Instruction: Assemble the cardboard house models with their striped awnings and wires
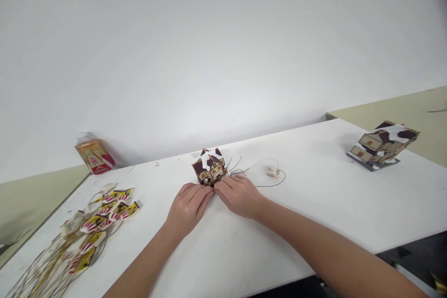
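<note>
A small model house (211,167) with brown roofs, white snow-like patches and tan walls stands in the middle of the table. My left hand (190,205) is closed at its front lower left edge, thumb and fingers pressed together. From the right, my right hand (240,194) pinches at the same front lower edge, and the fingertips of both hands nearly meet. The base of the house is mostly hidden behind my fingers. Thin dark wires (238,171) stick out on the right side, behind my right hand.
A white connector block (273,172) on a looped wire lies right of the house. At the far right stands a second model house (382,145). Several yellow-and-red printed pieces (101,216) with long wires (49,265) are heaped at left. A bottle (95,154) leans by the wall.
</note>
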A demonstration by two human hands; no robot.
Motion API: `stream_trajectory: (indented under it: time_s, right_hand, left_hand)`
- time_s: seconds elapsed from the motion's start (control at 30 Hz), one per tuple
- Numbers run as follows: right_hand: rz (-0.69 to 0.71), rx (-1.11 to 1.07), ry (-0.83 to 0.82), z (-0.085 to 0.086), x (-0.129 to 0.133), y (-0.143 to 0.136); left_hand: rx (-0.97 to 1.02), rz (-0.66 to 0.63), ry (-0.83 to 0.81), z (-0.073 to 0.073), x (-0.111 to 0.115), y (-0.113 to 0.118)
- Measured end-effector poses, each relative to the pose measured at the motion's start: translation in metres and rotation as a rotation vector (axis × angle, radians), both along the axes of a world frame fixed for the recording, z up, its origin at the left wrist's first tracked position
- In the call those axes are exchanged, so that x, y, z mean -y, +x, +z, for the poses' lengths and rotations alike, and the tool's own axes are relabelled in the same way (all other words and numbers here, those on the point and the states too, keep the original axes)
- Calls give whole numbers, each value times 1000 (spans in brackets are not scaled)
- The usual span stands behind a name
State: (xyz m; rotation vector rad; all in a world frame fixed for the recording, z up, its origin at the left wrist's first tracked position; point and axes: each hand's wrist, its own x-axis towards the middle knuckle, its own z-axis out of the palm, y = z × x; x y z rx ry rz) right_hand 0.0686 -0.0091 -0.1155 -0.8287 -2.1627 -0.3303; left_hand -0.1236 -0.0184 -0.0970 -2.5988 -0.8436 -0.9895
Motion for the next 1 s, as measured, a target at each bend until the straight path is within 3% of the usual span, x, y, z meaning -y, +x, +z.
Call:
stream_trajectory:
  time_s: [0.7,1.0]
  right_hand:
    - [-3,-3,71,11,-2,4]
    - [-38,65,20,9,-2,6]
  left_hand:
    - [30,101,-11,-1,0,3]
    - [6,126,-21,-3,0,1]
